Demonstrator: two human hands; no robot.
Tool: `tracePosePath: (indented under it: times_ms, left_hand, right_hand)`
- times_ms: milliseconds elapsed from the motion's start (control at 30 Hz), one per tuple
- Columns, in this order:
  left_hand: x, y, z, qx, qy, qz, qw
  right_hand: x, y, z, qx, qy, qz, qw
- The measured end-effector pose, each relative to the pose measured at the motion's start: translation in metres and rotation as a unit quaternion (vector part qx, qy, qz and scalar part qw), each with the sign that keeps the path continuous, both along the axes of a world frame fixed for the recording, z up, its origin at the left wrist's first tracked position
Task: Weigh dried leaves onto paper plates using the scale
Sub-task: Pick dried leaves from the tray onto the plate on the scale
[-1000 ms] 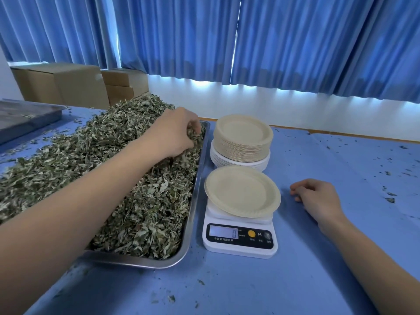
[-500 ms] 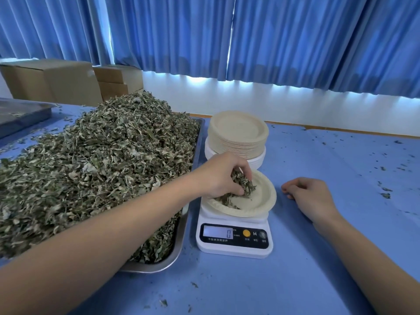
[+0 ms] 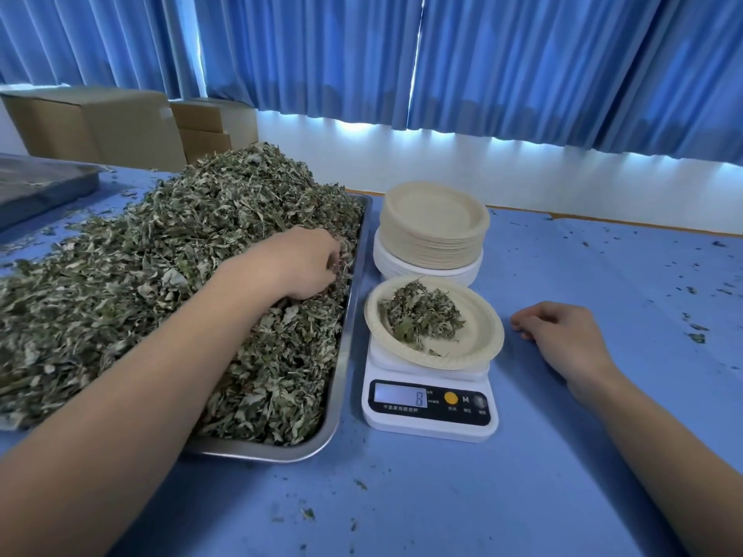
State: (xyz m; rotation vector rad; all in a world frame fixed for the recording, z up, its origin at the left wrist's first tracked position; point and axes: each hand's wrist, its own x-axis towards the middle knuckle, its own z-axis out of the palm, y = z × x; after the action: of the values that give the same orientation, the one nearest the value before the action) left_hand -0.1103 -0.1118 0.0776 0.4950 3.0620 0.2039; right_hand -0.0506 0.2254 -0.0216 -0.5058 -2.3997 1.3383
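Step in hand: build the portion on the scale up to weight.

1. The scale [image 3: 428, 412] stands on the blue table [image 3: 522, 496], just beside the near right corner of the metal tray [image 3: 341, 396]. Its display appears to show a single digit, probably 8. Judged from that, the portion is far from complete.
2. A paper plate [image 3: 480, 343] sits on the scale platform. A small portion [image 3: 422, 315] of leaves lies on its left half; the right half is bare.
3. The right hand [image 3: 563, 339] rests on the table beside the plate, apart from it. Its fingers are loosely curled and hold nothing.
4. The left hand [image 3: 305, 263] is in the tray, near the right rim. Its fingers curl down into the dried leaves [image 3: 161, 275] and gather a handful. The fingertips are buried, so the amount held cannot be told.
5. A stack of plates [image 3: 434, 227] waits behind the scale, close to it.

Next move: lift the handful clear of the tray rim, carry it right, and release it over the plate centre. Do not press on the plate; pressure would falsify the reading. As the target nears, add by small pinches. Loose bits are likely to fall on the table.
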Motion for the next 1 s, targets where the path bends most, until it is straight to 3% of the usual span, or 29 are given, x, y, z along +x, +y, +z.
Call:
tracePosePath:
  times_ms: [100, 267, 800, 1000]
  left_hand:
    - [-0.002, -0.001, -0.003, -0.059, -0.019, 0.022, 0.998]
    - [-0.001, 0.004, -0.005, -0.041, 0.026, 0.046, 0.998]
    - [-0.002, -0.009, 0.019, 0.079, 0.096, 0.029, 0.992]
    - [-0.004, -0.012, 0.030, 0.134, 0.178, 0.026, 0.975]
  right_hand:
    - [0.002, 0.000, 0.001, 0.002, -0.002, -0.004, 1.000]
    - [0.004, -0.001, 0.003, 0.007, -0.006, -0.005, 1.000]
    - [0.008, -0.004, 0.006, 0.022, -0.013, 0.015, 1.000]
    - [0.008, -0.003, 0.007, 0.025, -0.015, 0.017, 0.999]
